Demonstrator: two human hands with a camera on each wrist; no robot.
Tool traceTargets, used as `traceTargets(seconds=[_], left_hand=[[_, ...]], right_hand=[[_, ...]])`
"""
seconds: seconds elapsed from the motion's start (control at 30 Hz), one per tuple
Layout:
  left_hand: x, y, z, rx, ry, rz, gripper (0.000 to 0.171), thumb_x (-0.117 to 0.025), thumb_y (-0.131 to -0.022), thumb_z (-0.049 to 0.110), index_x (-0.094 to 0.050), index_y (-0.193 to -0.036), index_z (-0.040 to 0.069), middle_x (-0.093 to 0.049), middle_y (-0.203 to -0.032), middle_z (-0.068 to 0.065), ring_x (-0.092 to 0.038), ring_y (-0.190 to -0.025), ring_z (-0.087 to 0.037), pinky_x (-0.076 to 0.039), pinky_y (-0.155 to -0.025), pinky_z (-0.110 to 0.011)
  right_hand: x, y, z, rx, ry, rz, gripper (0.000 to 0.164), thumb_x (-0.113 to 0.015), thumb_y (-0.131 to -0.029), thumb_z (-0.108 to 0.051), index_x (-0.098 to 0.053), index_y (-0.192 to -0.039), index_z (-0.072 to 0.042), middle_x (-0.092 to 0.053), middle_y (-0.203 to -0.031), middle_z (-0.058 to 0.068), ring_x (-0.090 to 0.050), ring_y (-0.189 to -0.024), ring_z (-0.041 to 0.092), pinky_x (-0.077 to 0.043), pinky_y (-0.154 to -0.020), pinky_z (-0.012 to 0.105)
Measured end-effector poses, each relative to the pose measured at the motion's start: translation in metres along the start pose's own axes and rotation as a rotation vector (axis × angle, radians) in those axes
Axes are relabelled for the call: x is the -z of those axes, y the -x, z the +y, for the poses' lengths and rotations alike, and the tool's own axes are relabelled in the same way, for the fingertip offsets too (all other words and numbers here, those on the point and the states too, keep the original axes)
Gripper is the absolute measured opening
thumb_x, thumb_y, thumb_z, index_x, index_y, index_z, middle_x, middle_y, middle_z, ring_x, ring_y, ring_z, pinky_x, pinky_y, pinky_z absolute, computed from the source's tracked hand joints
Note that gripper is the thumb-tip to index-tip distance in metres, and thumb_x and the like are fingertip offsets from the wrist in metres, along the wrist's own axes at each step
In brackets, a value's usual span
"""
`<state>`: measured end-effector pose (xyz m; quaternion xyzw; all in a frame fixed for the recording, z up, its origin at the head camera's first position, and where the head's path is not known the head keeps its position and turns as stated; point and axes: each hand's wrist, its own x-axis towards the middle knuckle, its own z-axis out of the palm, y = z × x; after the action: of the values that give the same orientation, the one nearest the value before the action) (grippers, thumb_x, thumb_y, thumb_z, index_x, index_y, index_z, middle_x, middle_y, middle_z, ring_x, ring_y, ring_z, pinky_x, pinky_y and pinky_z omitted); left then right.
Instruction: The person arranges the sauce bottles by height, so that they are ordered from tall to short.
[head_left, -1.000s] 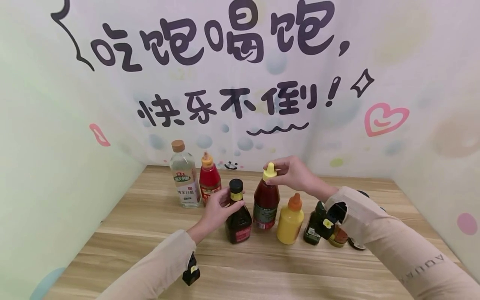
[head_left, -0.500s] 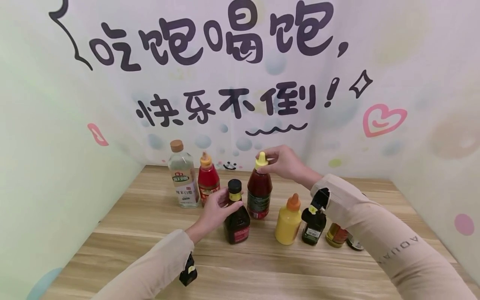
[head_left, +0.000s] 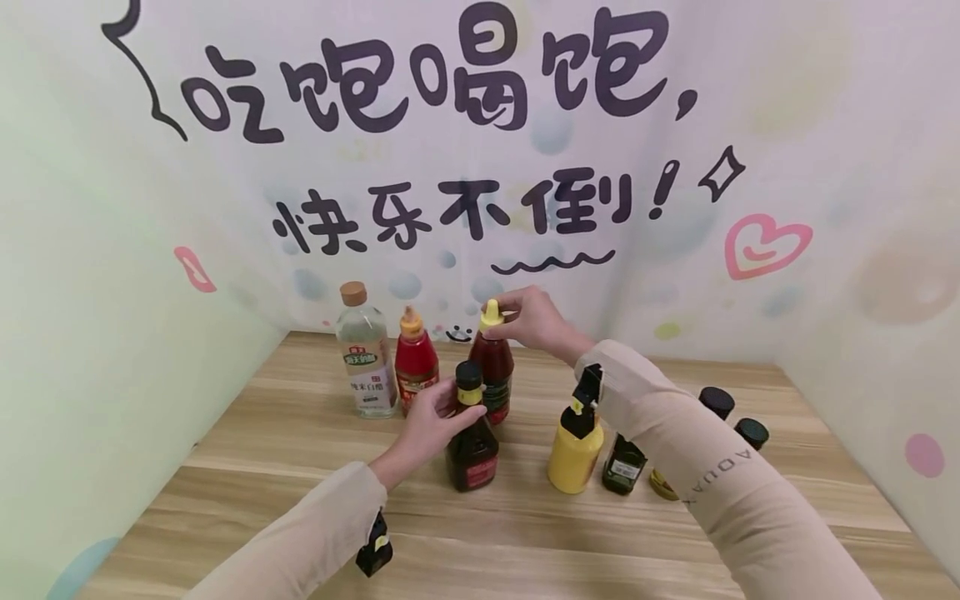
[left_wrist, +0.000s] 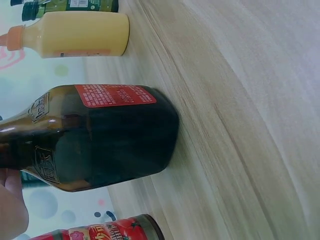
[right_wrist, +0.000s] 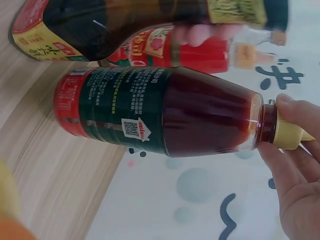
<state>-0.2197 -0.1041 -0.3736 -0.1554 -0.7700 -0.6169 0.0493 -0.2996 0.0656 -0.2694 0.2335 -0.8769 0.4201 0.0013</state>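
Note:
My left hand (head_left: pixel 427 429) grips a dark sauce bottle (head_left: pixel 472 467) by its neck; the bottle stands upright on the table, its red label showing in the left wrist view. Just behind it is a dark red sauce bottle (right_wrist: pixel 210 115) with a green label. The fingertips of my right hand (head_left: pixel 536 321) pinch that bottle at its yellow cap (head_left: pixel 491 317). Its base is partly hidden behind the dark bottle in the head view, and I cannot tell whether it touches the table. Left of both stands a red squeeze bottle (head_left: pixel 417 358) with an orange-yellow cap.
A clear vinegar bottle (head_left: pixel 363 358) stands at the far left of the row. To the right are a yellow squeeze bottle (head_left: pixel 573 462), a dark green bottle (head_left: pixel 624 468) and black-capped containers (head_left: pixel 716 402), partly covered by the right sleeve. A printed cloth (head_left: pixel 420 167) hangs behind the table.
My right hand has carried the red sauce bottle leftward and back, from beside the yellow squeeze bottle to behind the dark bottle. The left hand has stayed on the dark bottle.

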Motion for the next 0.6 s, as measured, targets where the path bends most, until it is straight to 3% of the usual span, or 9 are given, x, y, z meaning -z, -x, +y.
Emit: traceTargets(seconds=[0.27, 0.6], left_hand=[[0.000, 0.000, 0.000, -0.016, 0.004, -0.008, 0.037, -0.066, -0.079, 0.012, -0.056, -0.114, 0.001, -0.060, -0.109, -0.014, -0.056, -0.101, -0.023, -0.044, -0.086, -0.037], [0.001, -0.001, 0.005, 0.032, 0.048, -0.040, 0.038, -0.064, -0.081, 0.007, -0.054, -0.117, 0.001, -0.059, -0.112, -0.014, -0.055, -0.103, -0.022, -0.043, -0.088, -0.036]], right_hand=[[-0.017, -0.014, 0.005, -0.016, -0.009, 0.004, 0.030, -0.073, -0.071, -0.008, -0.066, -0.101, -0.004, -0.063, -0.100, 0.010, -0.061, -0.091, 0.022, -0.050, -0.072, 0.027], [-0.030, -0.025, 0.009, -0.042, -0.071, 0.012, 0.027, -0.072, -0.071, -0.005, -0.067, -0.097, -0.003, -0.063, -0.100, 0.011, -0.061, -0.092, 0.022, -0.050, -0.075, 0.030]])
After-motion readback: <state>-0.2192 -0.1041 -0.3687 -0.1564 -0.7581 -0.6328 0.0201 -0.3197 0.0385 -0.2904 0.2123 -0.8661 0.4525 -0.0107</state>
